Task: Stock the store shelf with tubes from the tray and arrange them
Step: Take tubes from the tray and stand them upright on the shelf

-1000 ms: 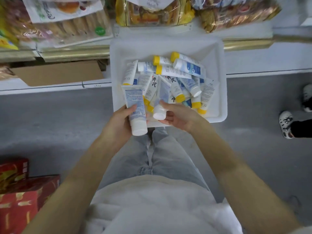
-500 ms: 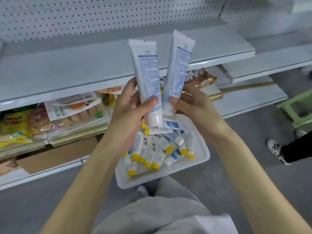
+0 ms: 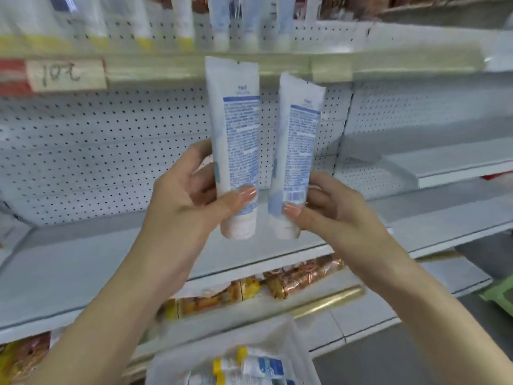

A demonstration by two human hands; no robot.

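Target location: the upper shelf (image 3: pixel 416 43) lies above and beyond both hands. A shelf row (image 3: pixel 180 20) of tubes stands on it, caps down, blurred.
Long axis: the left tube (image 3: pixel 236 140) and the right tube (image 3: pixel 298 151) are both near upright, caps down and crimped ends up, so they match the shelf row.
Nearer hand: the left tube reaches higher, and its crimp overlaps the front strip (image 3: pixel 166 68) of the shelf in this view. Judged first to go up.
Left hand (image 3: pixel 180 207): curled round the lower body of the left tube, thumb across the printed face.
Right hand (image 3: pixel 336 215): pinches the right tube just above its cap, thumb in front and fingers behind.
Tube spacing: side by side, a narrow gap between them.
Tray (image 3: pixel 299 354): below the hands at the bottom edge, with loose tubes (image 3: pixel 249 365) in it.
Required move: judged a lift up and forward over the front strip.
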